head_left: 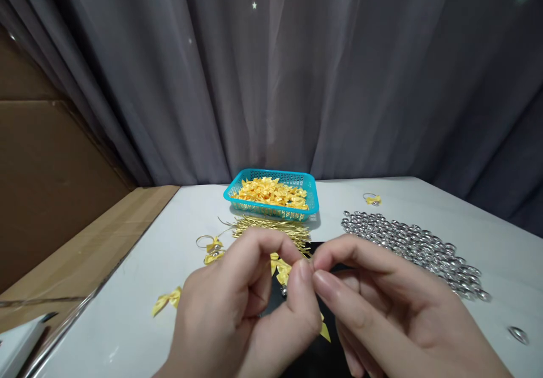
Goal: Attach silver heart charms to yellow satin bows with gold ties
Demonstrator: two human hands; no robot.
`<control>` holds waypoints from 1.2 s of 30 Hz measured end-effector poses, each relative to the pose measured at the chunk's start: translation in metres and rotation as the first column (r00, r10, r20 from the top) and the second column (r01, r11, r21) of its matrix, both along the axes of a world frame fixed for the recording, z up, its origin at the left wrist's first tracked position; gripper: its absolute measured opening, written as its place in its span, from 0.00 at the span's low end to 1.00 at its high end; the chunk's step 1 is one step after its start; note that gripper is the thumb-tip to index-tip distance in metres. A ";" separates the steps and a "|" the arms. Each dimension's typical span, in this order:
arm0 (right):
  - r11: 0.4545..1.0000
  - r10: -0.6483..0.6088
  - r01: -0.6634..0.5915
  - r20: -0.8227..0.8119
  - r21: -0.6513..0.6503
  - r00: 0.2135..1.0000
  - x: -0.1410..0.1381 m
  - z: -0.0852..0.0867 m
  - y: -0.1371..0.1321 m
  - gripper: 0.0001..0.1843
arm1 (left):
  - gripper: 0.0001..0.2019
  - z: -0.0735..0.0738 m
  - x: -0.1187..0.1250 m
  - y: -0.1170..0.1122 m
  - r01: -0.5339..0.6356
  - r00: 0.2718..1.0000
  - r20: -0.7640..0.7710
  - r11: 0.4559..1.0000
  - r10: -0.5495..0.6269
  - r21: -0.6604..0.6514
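Fingertips almost touching, my left hand [254, 304] and my right hand [382, 299] each pinch thumb against index finger over a black mat [316, 361]. What sits in the pinches is tiny and mostly covered by the fingertips. Behind my left thumb a yellow ribbon bow [281, 270] shows in part, with a small silver bead [284, 291] just below it. More yellow ribbon [324, 333] peeks out under my hands. Past my fingers lies a bundle of gold cords [275, 228].
A blue basket [313, 197] of yellow bows [271, 191] stands at the back. Many silver beads [407, 245] spread on the right, with one bead [518, 334] apart. Looped bow pieces lie left [214, 246] and back right [373, 200]. Cardboard [55, 242] borders the white table [127, 287].
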State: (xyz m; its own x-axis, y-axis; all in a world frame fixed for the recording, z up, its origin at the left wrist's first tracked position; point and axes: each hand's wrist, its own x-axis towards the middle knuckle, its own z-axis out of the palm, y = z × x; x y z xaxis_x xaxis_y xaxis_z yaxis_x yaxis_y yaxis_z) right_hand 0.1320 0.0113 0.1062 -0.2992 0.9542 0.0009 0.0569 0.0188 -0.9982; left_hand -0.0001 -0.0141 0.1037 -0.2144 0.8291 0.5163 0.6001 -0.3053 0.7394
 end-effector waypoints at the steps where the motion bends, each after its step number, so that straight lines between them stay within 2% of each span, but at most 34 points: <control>1: 1.000 -0.002 0.002 0.003 0.000 1.000 0.000 0.000 0.000 0.09 | 0.04 0.000 0.000 0.000 0.002 1.000 -0.002 1.000 -0.002 0.000; 9: 1.000 -0.014 0.014 0.011 0.020 1.000 0.000 -0.002 0.000 0.08 | 0.03 -0.002 -0.002 0.000 0.003 0.999 -0.039 1.000 -0.002 0.024; 17: 0.998 -0.027 0.029 -0.028 0.060 0.999 -0.002 -0.002 0.000 0.07 | 0.03 -0.002 0.000 0.000 -0.015 1.000 -0.005 1.000 0.015 0.023; 30: 0.999 -0.035 0.035 -0.003 0.033 0.999 -0.002 0.000 -0.001 0.08 | 0.03 -0.005 -0.002 -0.001 0.015 0.999 -0.044 0.999 -0.014 0.032; 36: 0.999 -0.042 0.042 0.045 0.006 0.998 -0.002 0.002 -0.001 0.09 | 0.03 -0.005 0.000 -0.001 0.006 1.000 -0.004 0.999 -0.006 0.041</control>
State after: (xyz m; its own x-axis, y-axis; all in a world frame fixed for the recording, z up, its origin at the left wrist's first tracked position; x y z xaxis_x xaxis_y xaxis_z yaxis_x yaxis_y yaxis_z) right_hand 0.1304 0.0106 0.1086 -0.2591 0.9658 -0.0072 0.1030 0.0202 -0.9945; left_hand -0.0001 -0.0147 0.0984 -0.2073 0.8086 0.5505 0.6011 -0.3387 0.7239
